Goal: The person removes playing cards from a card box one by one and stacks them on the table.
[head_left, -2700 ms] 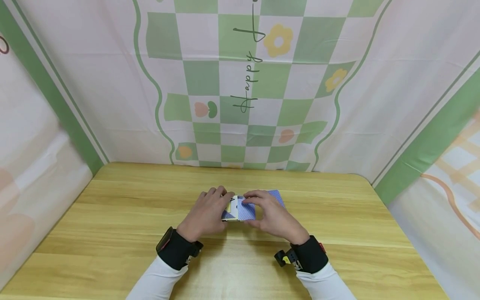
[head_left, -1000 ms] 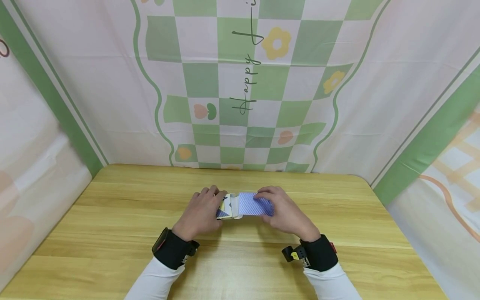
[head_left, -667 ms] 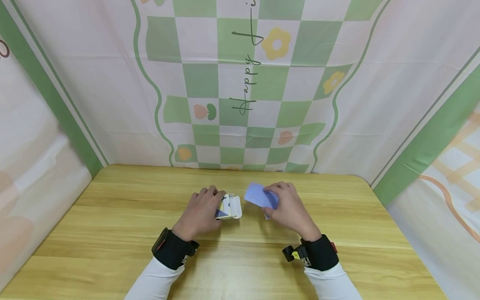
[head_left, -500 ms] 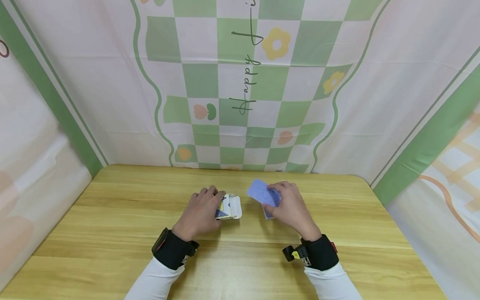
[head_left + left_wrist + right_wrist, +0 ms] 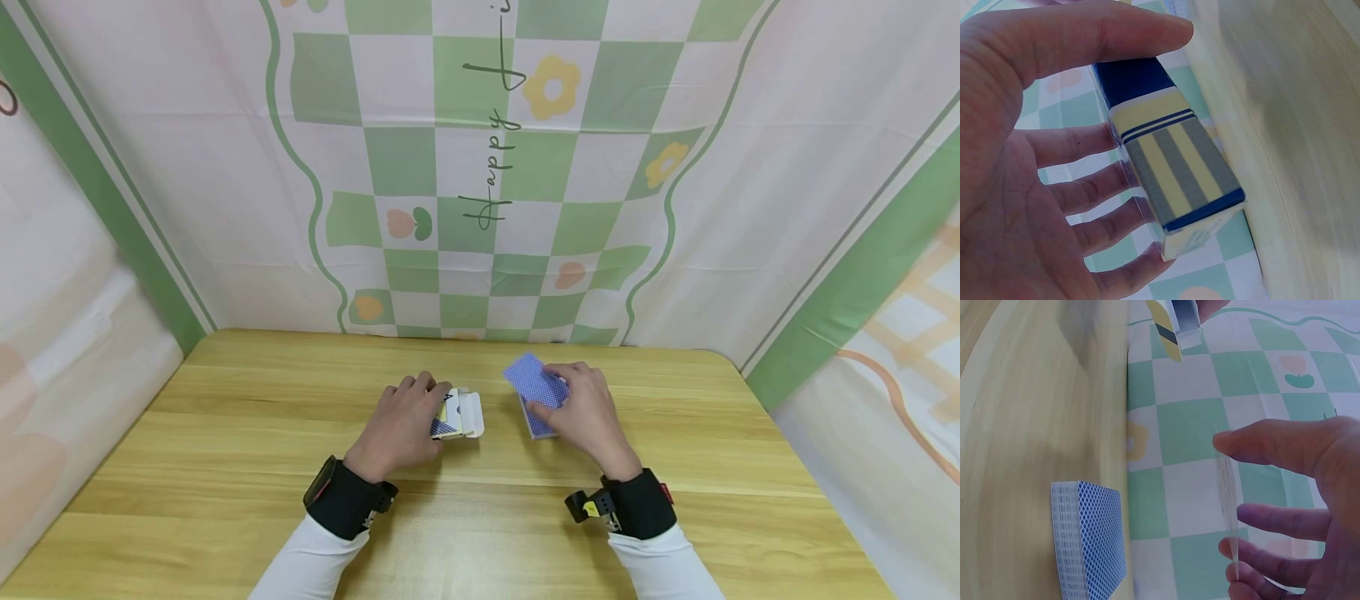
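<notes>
My left hand (image 5: 401, 429) grips a playing-card box (image 5: 459, 414) by its long edges; in the left wrist view the thumb and fingers span the box's striped side (image 5: 1179, 162). The box's flap end stands open, facing right. A thin packet of blue-backed playing cards (image 5: 531, 377) is pinched between thumb and fingers of my right hand (image 5: 588, 417). From the right wrist this packet (image 5: 1227, 506) shows edge-on, held off the table. Below it a thicker deck of cards (image 5: 1100, 540) lies on the table, apart from the held packet and partly covered by it in the head view.
Both hands work over a wooden table (image 5: 480, 517), toward its far side. A green-and-white checked cloth (image 5: 465, 225) hangs directly behind the table's back edge, with more pale fabric (image 5: 862, 333) at either side.
My right hand has drawn the cards out of the box, carried them right and turned them over the deck on the table. The left hand shifted slightly left, then stayed still with the box.
</notes>
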